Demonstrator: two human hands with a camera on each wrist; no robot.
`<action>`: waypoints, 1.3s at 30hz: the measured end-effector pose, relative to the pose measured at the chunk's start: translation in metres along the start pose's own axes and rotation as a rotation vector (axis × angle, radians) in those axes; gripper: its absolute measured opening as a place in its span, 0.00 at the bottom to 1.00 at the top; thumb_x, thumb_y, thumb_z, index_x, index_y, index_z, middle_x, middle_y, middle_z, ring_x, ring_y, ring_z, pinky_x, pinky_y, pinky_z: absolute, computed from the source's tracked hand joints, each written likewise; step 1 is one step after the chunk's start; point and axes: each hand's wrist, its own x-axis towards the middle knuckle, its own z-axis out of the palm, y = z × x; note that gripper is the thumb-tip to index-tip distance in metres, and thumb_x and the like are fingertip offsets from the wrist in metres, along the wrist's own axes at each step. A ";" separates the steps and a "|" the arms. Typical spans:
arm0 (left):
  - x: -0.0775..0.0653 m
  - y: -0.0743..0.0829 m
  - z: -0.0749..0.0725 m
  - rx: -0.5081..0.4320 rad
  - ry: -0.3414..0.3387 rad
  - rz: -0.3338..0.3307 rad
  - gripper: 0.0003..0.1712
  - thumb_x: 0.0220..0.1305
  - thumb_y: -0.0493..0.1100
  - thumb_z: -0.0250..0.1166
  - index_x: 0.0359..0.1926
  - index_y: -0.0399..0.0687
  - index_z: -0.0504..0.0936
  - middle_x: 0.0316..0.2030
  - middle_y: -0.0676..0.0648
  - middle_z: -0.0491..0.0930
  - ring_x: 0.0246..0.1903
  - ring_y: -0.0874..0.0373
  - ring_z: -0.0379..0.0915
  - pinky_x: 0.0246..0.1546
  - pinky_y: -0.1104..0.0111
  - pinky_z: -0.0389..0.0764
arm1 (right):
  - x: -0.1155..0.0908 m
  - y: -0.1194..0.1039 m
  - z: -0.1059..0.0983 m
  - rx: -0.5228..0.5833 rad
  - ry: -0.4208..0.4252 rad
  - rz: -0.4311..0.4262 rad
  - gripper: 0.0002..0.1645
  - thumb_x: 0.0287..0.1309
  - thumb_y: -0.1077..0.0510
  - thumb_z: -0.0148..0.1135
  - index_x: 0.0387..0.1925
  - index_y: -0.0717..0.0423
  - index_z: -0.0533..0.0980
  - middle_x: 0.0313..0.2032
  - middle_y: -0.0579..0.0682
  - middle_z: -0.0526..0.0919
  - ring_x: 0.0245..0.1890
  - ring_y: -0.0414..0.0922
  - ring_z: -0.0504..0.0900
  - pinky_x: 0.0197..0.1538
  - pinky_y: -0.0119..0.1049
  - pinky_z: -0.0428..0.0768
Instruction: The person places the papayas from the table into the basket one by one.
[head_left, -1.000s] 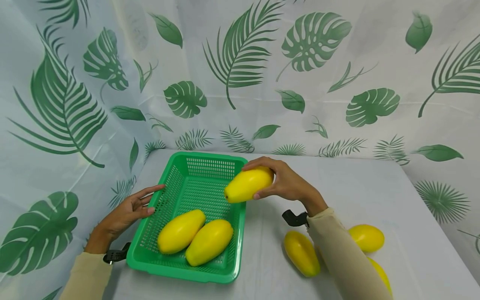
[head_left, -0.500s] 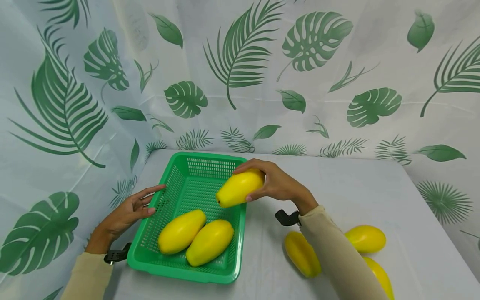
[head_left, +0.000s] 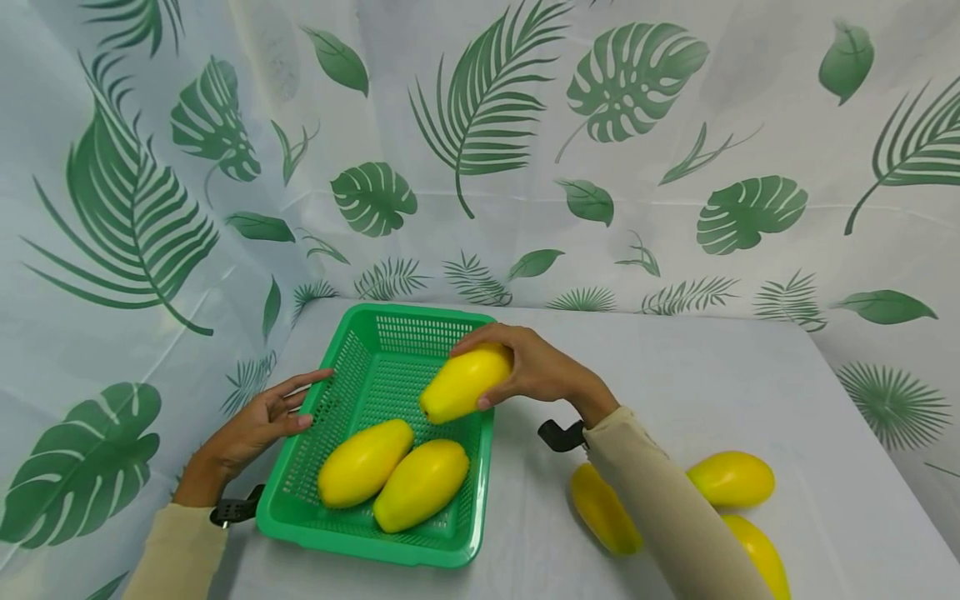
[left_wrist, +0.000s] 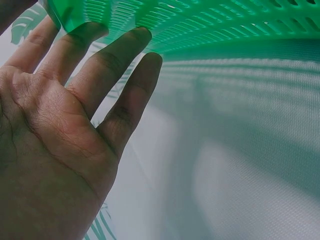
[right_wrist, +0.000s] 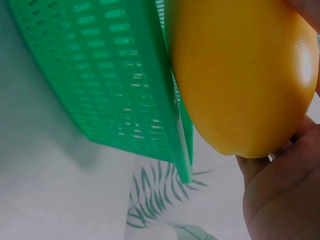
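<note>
My right hand (head_left: 536, 367) grips a yellow papaya (head_left: 465, 383) by its rounded end, above the right side of a green perforated plastic basket (head_left: 375, 552). In the right wrist view that papaya (right_wrist: 245, 75) hangs beside the basket's rim, fingers around its end. Two more papayas, one on the left (head_left: 365, 463) and one on the right (head_left: 422, 486), lie side by side in the near half of the basket. At the basket's left wall my left hand (head_left: 258, 425) rests with extended fingers. In the left wrist view its fingertips (left_wrist: 142, 35) are against the basket wall.
To the right of the basket, three papayas lie on the white-covered table (head_left: 712, 367): one (head_left: 603, 508) partly behind the right sleeve, another (head_left: 733, 479) farther right, and a third (head_left: 761, 554) nearer. A leaf-printed cloth (head_left: 517, 150) stands behind and at the left.
My right hand has carried the papaya leftward and slightly down, from the basket's right rim to over its inside. The left hand has stayed in place.
</note>
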 end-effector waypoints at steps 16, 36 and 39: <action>0.000 -0.001 0.000 -0.004 0.010 -0.006 0.37 0.80 0.36 0.57 0.84 0.56 0.59 0.85 0.39 0.51 0.80 0.18 0.32 0.68 0.20 0.54 | 0.015 0.002 0.011 -0.033 -0.061 -0.009 0.40 0.48 0.57 0.88 0.65 0.45 0.82 0.64 0.44 0.82 0.66 0.46 0.76 0.69 0.47 0.77; 0.001 -0.002 -0.001 0.002 0.014 -0.015 0.37 0.80 0.37 0.57 0.84 0.58 0.59 0.85 0.39 0.49 0.80 0.17 0.33 0.68 0.19 0.52 | 0.027 0.011 0.023 -0.042 -0.128 -0.019 0.41 0.46 0.57 0.88 0.64 0.47 0.81 0.64 0.43 0.82 0.67 0.45 0.74 0.71 0.49 0.74; 0.001 -0.002 -0.002 -0.005 0.011 -0.007 0.38 0.79 0.37 0.57 0.84 0.57 0.59 0.85 0.39 0.49 0.80 0.17 0.32 0.68 0.19 0.53 | 0.028 0.014 0.026 -0.045 -0.134 -0.017 0.42 0.46 0.57 0.89 0.64 0.47 0.81 0.65 0.44 0.82 0.67 0.46 0.74 0.71 0.49 0.74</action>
